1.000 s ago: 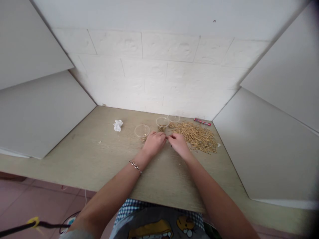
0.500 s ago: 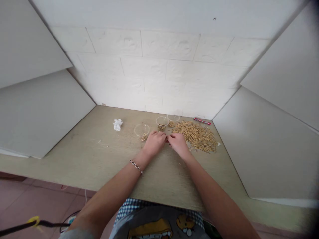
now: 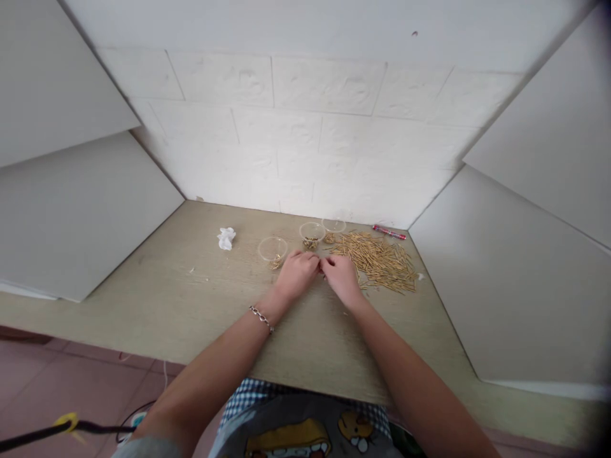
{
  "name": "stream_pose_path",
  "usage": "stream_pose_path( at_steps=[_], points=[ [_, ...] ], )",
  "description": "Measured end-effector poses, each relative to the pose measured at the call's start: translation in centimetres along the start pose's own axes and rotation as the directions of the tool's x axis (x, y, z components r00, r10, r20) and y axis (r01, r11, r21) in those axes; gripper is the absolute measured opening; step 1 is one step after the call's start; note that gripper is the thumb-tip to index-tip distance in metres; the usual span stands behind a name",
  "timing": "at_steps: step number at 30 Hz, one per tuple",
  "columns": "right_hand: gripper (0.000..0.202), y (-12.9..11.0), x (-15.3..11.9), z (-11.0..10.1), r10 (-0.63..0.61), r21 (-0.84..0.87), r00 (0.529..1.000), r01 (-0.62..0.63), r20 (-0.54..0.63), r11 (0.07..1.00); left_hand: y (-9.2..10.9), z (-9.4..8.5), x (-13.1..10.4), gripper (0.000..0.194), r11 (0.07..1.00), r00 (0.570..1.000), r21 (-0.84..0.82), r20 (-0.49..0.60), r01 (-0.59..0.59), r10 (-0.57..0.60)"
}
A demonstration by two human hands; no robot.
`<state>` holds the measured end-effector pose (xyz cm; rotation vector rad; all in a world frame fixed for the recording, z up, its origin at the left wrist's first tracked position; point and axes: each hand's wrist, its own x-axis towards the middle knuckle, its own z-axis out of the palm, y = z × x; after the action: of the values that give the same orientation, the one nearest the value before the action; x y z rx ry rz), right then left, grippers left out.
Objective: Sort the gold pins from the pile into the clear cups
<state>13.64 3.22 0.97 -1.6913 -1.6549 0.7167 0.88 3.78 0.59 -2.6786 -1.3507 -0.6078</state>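
Note:
My left hand and my right hand meet fingertip to fingertip just above the table, both with fingers pinched together. Whatever is between the fingertips is too small and hidden to name. Close behind them stands a clear round tub holding small brass-coloured pieces. A second clear tub, with some small golden pieces in it, is beside my left hand. To the right of my right hand spreads a big heap of thin golden pins.
A third clear tub stands near the wall, with a small golden pile before it. A red tube-shaped packet lies behind the heap. Crumpled white tissue lies at left. Grey panels flank the table.
Both hands keep nearly the same place and pinch, with at most a slight shift of the fingers. The whole view has moved by a few pixels.

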Motion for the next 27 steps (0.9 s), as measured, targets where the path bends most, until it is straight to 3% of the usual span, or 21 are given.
stream_pose_path(
  at_steps=[5,13,19,27],
  points=[
    [0.026,0.3,0.2,0.0,0.022,0.063,1.000,-0.022,0.002,0.998,-0.1,0.0,0.0,0.015,0.999,1.000,-0.035,-0.024,0.009,-0.010],
    [0.021,1.2,1.1,-0.1,0.077,0.329,0.978,-0.139,0.193,0.934,-0.4,0.2,0.1,0.017,0.999,0.998,-0.048,-0.065,0.012,-0.015],
    [0.022,1.7,1.2,0.0,0.045,0.338,0.976,-0.116,0.212,0.934,-0.4,0.2,0.0,0.018,0.999,0.999,-0.043,-0.051,-0.002,0.000],
    [0.023,1.5,0.9,0.2,0.047,0.269,0.990,-0.080,0.130,0.960,-0.3,0.3,0.0,0.016,1.000,0.999,-0.011,-0.041,-0.008,0.008]
  ],
)
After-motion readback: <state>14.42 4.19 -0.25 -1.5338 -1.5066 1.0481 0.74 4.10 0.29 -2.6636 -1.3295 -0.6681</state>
